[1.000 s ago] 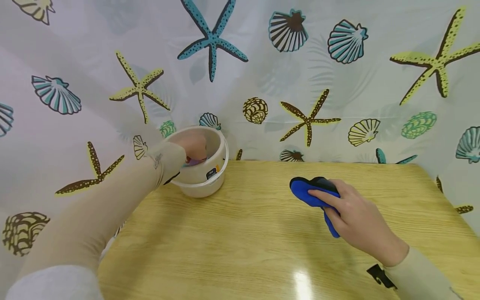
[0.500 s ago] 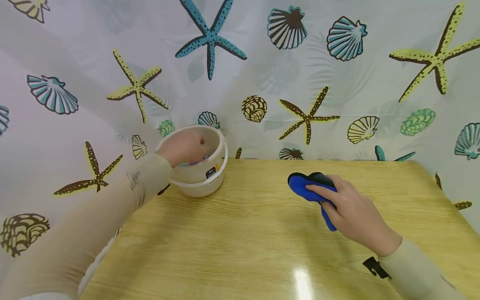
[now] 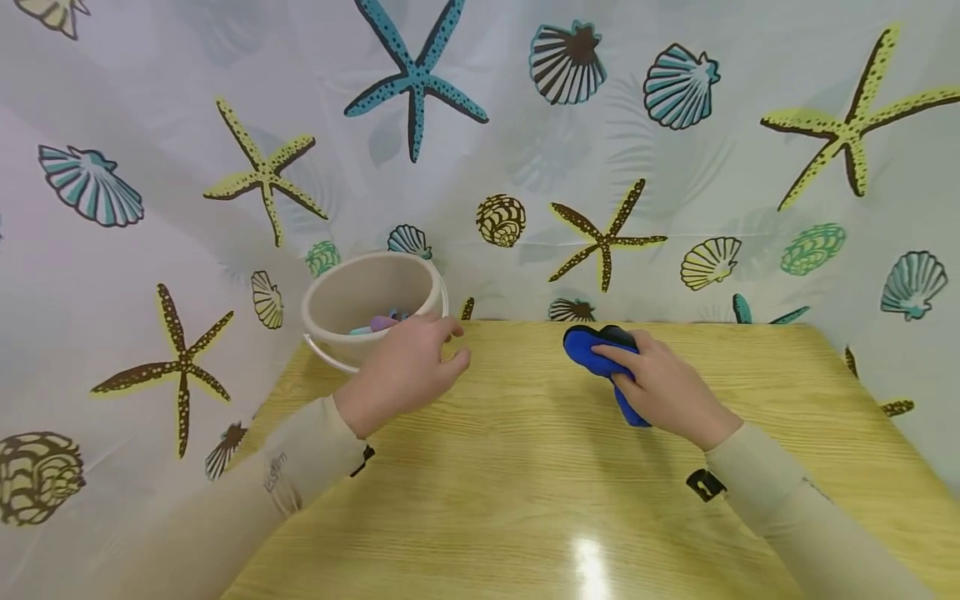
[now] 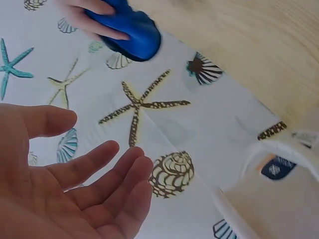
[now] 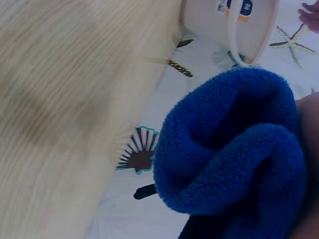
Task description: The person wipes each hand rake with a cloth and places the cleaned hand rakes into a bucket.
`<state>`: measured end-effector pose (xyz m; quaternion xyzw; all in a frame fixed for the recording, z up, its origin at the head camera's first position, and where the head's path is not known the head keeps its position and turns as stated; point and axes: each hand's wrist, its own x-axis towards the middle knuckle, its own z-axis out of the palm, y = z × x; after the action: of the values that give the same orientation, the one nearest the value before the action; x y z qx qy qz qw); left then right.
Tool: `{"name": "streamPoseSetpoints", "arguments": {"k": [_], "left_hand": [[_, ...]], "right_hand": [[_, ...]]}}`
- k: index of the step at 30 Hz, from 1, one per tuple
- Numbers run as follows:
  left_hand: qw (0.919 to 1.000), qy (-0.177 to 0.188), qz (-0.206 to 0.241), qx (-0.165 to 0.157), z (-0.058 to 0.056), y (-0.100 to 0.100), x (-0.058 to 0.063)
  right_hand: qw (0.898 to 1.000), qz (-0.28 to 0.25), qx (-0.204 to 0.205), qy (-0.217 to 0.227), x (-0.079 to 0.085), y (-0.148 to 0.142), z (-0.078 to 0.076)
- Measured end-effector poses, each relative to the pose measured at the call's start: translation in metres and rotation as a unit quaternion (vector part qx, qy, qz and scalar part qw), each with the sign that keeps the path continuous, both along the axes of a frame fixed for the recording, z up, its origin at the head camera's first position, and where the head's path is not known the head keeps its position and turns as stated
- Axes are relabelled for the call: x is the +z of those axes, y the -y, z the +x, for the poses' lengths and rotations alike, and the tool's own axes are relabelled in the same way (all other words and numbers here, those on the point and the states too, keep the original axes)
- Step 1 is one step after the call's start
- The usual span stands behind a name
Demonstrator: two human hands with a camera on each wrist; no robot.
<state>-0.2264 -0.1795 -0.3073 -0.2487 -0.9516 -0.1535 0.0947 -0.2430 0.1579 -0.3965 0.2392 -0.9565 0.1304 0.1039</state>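
Observation:
My right hand (image 3: 675, 392) grips a folded fuzzy blue cloth (image 3: 588, 350) with a black edge, held above the table's right half. In the right wrist view the cloth (image 5: 227, 149) fills much of the picture, its folds rounded and plush. My left hand (image 3: 401, 367) is in front of the white bucket (image 3: 360, 287) and hides part of its lower wall. Its fingers are loosely bent with nothing between them, as the left wrist view of the hand (image 4: 89, 189) shows. Inside the bucket lie a purple item (image 3: 384, 322) and light teal ones.
The bucket stands at the table's back left, its white handle (image 3: 330, 358) hanging down. The wood-grain table (image 3: 510, 483) reaches back to a white curtain (image 3: 525, 150) printed with starfish and shells.
My left hand has come out of the bucket and moved right and toward me, holding nothing. The right hand with the cloth has shifted slightly left and up in the view.

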Motion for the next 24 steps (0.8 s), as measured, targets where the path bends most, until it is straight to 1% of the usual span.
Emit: {"name": "streamPoseSetpoints", "arguments": {"k": [1,4,8,11,13,15,17,19,22,24], "left_hand": [[0.9999,-0.010,0.006,-0.006,0.003,-0.003,-0.004],[0.9992,-0.025,0.023,-0.021,0.013,-0.009,-0.015],[0.9986,-0.016,0.042,-0.028,0.023,-0.015,-0.028],[0.9982,-0.011,0.053,-0.026,0.027,-0.018,-0.035],[0.9980,-0.015,0.055,-0.026,0.028,-0.020,-0.039],[0.9979,-0.023,0.054,-0.026,0.028,-0.020,-0.043],[0.9977,-0.031,0.053,-0.026,0.028,-0.020,-0.046],[0.9975,-0.034,0.056,-0.027,0.027,-0.019,-0.050],[0.9979,-0.030,0.051,-0.027,0.023,-0.016,-0.056],[0.9983,-0.030,0.040,-0.028,0.018,-0.014,-0.059]], "right_hand": [[1.000,0.004,0.001,0.011,-0.004,0.000,-0.005],[0.999,0.018,0.001,0.049,-0.018,0.000,-0.017],[0.992,0.052,-0.017,0.118,-0.035,-0.003,-0.023],[0.982,0.086,-0.023,0.167,-0.044,-0.004,-0.024],[0.977,0.103,-0.021,0.187,-0.046,-0.004,-0.025],[0.974,0.103,-0.017,0.200,-0.046,-0.003,-0.026],[0.975,0.101,-0.017,0.197,-0.044,-0.001,-0.026],[0.979,0.102,-0.019,0.177,-0.041,0.001,-0.025],[0.986,0.110,-0.021,0.121,-0.036,0.002,-0.022],[0.992,0.100,-0.018,0.081,-0.028,0.002,-0.019]]}}
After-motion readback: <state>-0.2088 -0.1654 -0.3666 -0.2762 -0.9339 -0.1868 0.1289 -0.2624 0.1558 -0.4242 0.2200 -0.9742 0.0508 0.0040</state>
